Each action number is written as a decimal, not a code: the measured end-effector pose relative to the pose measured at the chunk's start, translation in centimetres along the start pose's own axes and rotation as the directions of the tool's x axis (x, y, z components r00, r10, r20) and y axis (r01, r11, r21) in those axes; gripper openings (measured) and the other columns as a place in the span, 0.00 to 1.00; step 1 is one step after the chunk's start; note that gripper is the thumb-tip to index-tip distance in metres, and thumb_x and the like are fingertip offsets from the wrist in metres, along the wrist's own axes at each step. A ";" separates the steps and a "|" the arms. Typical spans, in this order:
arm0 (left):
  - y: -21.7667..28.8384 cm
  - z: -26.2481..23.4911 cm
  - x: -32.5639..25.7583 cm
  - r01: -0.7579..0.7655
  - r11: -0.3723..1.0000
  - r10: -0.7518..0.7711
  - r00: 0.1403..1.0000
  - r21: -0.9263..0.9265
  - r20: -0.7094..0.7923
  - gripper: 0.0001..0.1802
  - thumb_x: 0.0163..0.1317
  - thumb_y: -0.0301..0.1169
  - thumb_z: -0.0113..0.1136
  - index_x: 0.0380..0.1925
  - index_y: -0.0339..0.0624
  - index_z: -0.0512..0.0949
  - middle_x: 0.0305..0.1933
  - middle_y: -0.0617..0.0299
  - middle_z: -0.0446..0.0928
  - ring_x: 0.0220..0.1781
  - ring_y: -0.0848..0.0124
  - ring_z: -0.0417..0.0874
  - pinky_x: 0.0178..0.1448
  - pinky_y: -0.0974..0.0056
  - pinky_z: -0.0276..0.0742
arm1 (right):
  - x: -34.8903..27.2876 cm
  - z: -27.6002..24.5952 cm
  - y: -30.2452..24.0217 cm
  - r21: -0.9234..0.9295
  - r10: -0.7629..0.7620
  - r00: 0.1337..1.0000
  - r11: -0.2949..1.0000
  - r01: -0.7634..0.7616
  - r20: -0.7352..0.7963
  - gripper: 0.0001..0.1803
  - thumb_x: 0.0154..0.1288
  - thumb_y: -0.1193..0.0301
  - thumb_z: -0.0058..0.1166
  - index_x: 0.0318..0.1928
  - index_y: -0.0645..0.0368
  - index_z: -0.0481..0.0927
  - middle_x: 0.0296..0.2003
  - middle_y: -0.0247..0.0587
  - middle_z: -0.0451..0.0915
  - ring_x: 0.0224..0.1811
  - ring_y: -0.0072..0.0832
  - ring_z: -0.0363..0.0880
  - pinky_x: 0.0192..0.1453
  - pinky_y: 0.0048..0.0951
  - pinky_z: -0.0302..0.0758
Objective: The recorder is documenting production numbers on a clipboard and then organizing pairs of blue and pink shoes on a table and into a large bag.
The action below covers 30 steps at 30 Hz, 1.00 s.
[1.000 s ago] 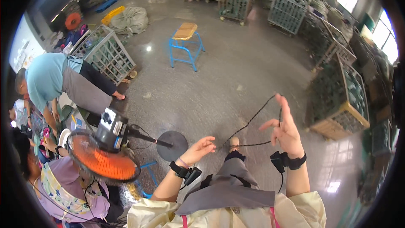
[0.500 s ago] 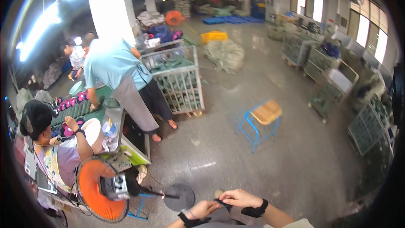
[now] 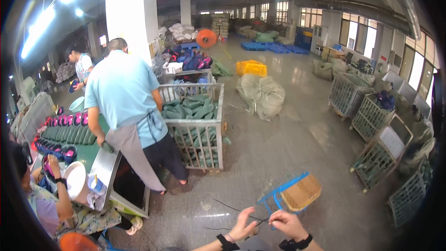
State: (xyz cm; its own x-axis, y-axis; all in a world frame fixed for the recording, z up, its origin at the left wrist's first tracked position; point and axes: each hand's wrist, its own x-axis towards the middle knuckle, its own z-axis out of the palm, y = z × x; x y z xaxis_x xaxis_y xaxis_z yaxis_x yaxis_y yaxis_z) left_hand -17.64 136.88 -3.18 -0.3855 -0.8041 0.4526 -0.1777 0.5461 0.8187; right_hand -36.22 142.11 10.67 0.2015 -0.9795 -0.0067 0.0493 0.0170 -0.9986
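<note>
Compared with half a second earlier, the view has been lifted further across the workshop, and the hands have been pushed down to the bottom edge, at about 6 o'clock. The left hand (image 3: 242, 227) is seen with fingers spread and only the tips pinched on a thin black cord (image 3: 232, 206); the right hand (image 3: 287, 223) is closed in a loose fist around the same cord, the two hands nearly touching. A dark band is worn on each wrist.

Judging from this, the cord work is somewhere midway: a short stretch is held taut between the hands, while loose ends are left trailing toward 10 o'clock over the smooth, glossy concrete floor (image 3: 297, 135). No knot or finished piece can be made out.

Just beyond the hands, at 1 o'clock, a stool (image 3: 297, 193) with a blue metal frame and woven yellow seat is tilted. At 10 o'clock, a person in a light blue shirt (image 3: 121, 88) is bent over a green-topped table (image 3: 86, 155), beside a wire cage cart (image 3: 197, 132) filled with dull green pieces.
</note>
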 end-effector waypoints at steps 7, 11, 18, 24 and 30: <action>-9.5 5.1 19.5 0.578 0.666 0.034 0.609 -0.472 0.793 0.20 0.67 0.40 0.46 0.51 0.36 0.68 0.43 0.59 0.75 0.45 0.70 0.75 0.49 0.66 0.70 | 17.5 -12.5 0.4 -0.063 -0.236 0.955 0.972 0.228 -0.178 0.04 0.54 0.83 0.50 0.31 0.66 0.77 0.33 0.38 0.76 0.31 0.22 0.76 0.34 0.21 0.73; -12.1 -1.2 31.8 0.433 0.901 -0.288 0.609 -0.006 0.739 0.18 0.68 0.41 0.45 0.39 0.35 0.74 0.30 0.61 0.76 0.35 0.72 0.75 0.42 0.66 0.71 | 28.5 -23.6 1.6 0.281 -0.026 0.877 0.943 0.181 -0.479 0.04 0.54 0.83 0.47 0.30 0.64 0.76 0.22 0.35 0.75 0.19 0.17 0.71 0.26 0.20 0.73; -18.1 -7.6 46.3 0.541 0.773 -0.504 0.841 -0.332 0.198 0.13 0.67 0.36 0.47 0.32 0.37 0.74 0.30 0.62 0.75 0.33 0.75 0.76 0.38 0.70 0.73 | 49.1 -32.0 3.9 0.150 0.181 0.926 0.979 -0.137 -0.332 0.04 0.58 0.79 0.48 0.33 0.64 0.76 0.22 0.33 0.75 0.17 0.13 0.68 0.21 0.16 0.67; -26.3 -13.2 61.4 0.293 0.783 -0.361 0.932 -0.549 -0.017 0.12 0.65 0.36 0.49 0.38 0.38 0.73 0.42 0.59 0.74 0.44 0.72 0.72 0.49 0.67 0.69 | 70.1 -34.4 9.5 -0.430 0.094 0.982 0.903 -0.015 0.164 0.11 0.62 0.68 0.51 0.41 0.59 0.79 0.30 0.33 0.81 0.30 0.21 0.78 0.36 0.24 0.74; -33.8 -18.4 78.4 -0.061 0.849 0.088 0.996 0.525 -0.028 0.08 0.59 0.31 0.56 0.36 0.38 0.76 0.41 0.58 0.77 0.46 0.62 0.77 0.49 0.64 0.70 | 87.4 -38.1 3.3 -0.784 0.191 0.941 0.611 0.109 0.280 0.15 0.62 0.59 0.50 0.42 0.55 0.79 0.32 0.40 0.82 0.34 0.31 0.81 0.39 0.30 0.75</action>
State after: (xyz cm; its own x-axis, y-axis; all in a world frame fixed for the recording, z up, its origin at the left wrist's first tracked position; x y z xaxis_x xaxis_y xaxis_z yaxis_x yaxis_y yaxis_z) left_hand -25.22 51.03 11.09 -0.3743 -0.7589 0.5329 -0.6031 0.6357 0.4818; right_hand -55.70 48.89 4.81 0.4726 -0.8621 -0.1830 -0.7151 -0.2537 -0.6514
